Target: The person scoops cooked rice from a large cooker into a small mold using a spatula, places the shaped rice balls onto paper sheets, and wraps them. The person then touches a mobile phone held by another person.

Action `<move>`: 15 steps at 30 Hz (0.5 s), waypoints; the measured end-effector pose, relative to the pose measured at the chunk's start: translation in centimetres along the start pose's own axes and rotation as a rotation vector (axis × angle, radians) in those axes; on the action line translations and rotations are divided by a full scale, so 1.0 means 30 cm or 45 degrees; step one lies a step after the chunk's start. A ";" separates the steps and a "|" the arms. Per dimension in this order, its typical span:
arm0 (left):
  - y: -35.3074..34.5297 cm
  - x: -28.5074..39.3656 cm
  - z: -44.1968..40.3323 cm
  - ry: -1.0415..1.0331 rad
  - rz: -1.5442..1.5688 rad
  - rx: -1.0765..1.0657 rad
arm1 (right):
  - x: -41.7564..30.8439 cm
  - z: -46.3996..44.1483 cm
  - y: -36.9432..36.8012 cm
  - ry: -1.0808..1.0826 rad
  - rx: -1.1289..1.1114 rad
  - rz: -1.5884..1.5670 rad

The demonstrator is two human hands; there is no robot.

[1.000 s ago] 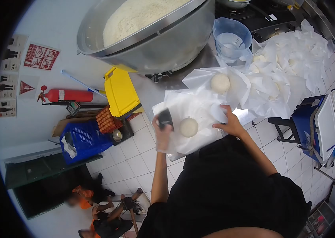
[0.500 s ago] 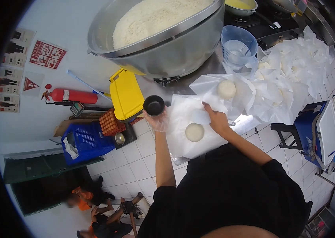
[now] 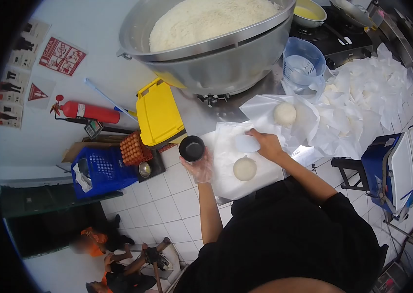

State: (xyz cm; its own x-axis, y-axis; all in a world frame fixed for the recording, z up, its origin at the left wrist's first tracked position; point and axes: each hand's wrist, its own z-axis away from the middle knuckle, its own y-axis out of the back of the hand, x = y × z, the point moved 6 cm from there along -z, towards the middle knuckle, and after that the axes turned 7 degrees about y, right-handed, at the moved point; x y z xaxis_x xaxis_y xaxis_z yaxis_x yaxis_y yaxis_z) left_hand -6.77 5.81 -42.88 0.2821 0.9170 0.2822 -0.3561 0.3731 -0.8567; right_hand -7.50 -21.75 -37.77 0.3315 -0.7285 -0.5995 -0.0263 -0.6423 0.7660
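My left hand (image 3: 202, 168), in a clear plastic glove, is wrapped round a small black bowl (image 3: 192, 148) with its hollow side up. My right hand (image 3: 268, 145) grips a white rice paddle (image 3: 248, 143), its flat blade over the paper. A round mound of rice (image 3: 245, 169) sits on the stack of white paper sheets (image 3: 223, 183), between my two hands and closer to my body. Another rice mound (image 3: 284, 114) rests on a separate sheet beyond my right hand.
A big metal pot of rice (image 3: 216, 68) stands at the back. Beside it are a clear blue jug (image 3: 304, 63), a stove (image 3: 348, 49) and several paper-wrapped portions (image 3: 358, 102). To the left are a yellow lid (image 3: 159, 115) and an egg tray (image 3: 134, 148). Two people sit at lower left.
The view has shifted slightly. My left hand with the bowl has dropped a little towards me, and the paddle has turned so its blade shows broader. The rice mound stays on the paper.
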 end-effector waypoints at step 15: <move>0.058 0.050 0.159 -0.129 0.174 -0.058 | -0.012 -0.023 -0.042 0.164 -0.038 -0.137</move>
State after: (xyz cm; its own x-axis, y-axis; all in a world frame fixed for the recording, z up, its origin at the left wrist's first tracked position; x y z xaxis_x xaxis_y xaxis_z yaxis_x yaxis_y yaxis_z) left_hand -11.23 8.52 -41.90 0.1415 0.9691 0.2021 -0.3436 0.2396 -0.9080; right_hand -6.93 -20.52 -38.36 0.4492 -0.6178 -0.6454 0.0436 -0.7064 0.7065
